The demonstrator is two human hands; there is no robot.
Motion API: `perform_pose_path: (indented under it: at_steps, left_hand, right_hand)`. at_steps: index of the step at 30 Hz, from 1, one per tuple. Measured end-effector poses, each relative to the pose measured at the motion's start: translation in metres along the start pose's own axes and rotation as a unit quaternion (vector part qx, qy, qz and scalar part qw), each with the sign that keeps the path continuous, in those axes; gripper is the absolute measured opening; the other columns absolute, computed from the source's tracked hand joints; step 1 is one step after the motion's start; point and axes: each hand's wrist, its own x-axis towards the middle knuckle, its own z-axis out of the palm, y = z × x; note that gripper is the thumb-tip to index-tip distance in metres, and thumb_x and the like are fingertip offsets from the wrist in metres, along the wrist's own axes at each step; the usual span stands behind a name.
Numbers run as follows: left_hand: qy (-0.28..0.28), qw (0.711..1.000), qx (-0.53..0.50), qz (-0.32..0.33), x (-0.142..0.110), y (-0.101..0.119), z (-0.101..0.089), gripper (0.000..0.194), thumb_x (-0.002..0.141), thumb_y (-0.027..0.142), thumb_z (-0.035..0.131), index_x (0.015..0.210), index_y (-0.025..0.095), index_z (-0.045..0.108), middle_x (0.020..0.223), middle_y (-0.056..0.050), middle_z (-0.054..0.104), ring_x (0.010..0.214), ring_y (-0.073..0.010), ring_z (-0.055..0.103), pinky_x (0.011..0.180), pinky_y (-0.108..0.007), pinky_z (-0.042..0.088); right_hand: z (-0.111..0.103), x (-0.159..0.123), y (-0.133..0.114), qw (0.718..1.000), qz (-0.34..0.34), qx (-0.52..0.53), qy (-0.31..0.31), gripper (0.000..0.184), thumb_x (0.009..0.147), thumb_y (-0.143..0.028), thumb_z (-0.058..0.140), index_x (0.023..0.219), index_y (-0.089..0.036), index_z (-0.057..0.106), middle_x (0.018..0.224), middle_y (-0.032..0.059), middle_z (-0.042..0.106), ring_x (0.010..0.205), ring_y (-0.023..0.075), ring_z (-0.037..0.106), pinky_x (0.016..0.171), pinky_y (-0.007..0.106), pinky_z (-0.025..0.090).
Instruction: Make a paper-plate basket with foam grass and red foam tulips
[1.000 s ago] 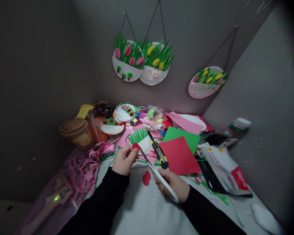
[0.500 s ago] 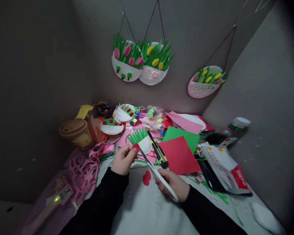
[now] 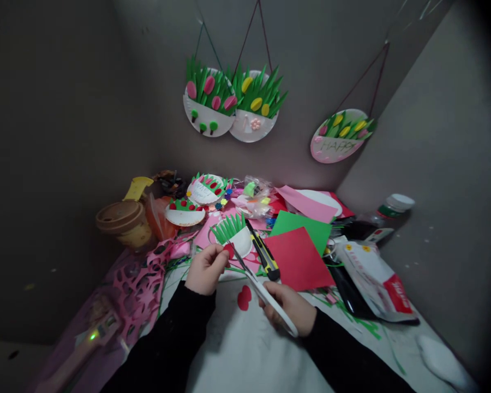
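My left hand [image 3: 207,268] pinches a small piece of red paper [image 3: 229,250] between thumb and fingers. White-handled scissors [image 3: 275,308] sit in my right hand [image 3: 293,308], their blades reaching up and left to the edge of that red piece. Just beyond the blades lies a half paper plate [image 3: 240,244] with green paper grass [image 3: 229,228] along its top. Between my wrists, cut red paper shapes [image 3: 244,298] rest on the white table cover. A yellow-and-black utility knife [image 3: 265,254] lies right of the plate.
Red paper [image 3: 300,259] overlaps green paper [image 3: 305,229] on the right, beside a white-and-red bag [image 3: 372,278]. Pink cut-out scraps [image 3: 139,284] and a brown-lidded cup [image 3: 125,224] are at the left. Decorated plates [image 3: 210,103] hang on the wall.
The camera view shifts slightly. Both hands stay nearly in place, and the red piece at the scissor tips has turned a little.
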Motion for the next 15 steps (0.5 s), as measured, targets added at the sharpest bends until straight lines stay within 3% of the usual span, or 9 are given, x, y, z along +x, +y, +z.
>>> perform_pose_path:
  at_steps: [5, 15]
  left_hand:
    - [0.014, 0.999, -0.026, -0.013, 0.0012, 0.0002, -0.0010, 0.025, 0.073, 0.037, 0.054, 0.059, 0.017, 0.050, 0.050, 0.004, 0.051, 0.042, -0.0064, 0.038, 0.041, -0.019, 0.026]
    - [0.062, 0.998, -0.030, -0.010, 0.0008, 0.0057, -0.0001, 0.019, 0.071, 0.034, 0.055, 0.061, 0.018, 0.054, 0.048, 0.005, 0.047, 0.040, -0.0062, 0.032, 0.041, -0.020, 0.025]
  right_hand:
    - [-0.0010, 0.0000, 0.0005, 1.000, 0.000, -0.006, -0.002, 0.022, 0.048, -0.014, 0.044, 0.069, -0.018, 0.044, 0.048, -0.0089, 0.045, 0.038, 0.0042, 0.034, 0.036, 0.015, 0.029]
    - [-0.0008, -0.0028, -0.0051, 1.000, 0.013, -0.008, -0.001, 0.016, 0.051, -0.015, 0.046, 0.067, -0.019, 0.043, 0.047, -0.0087, 0.044, 0.037, 0.0044, 0.035, 0.035, 0.016, 0.027]
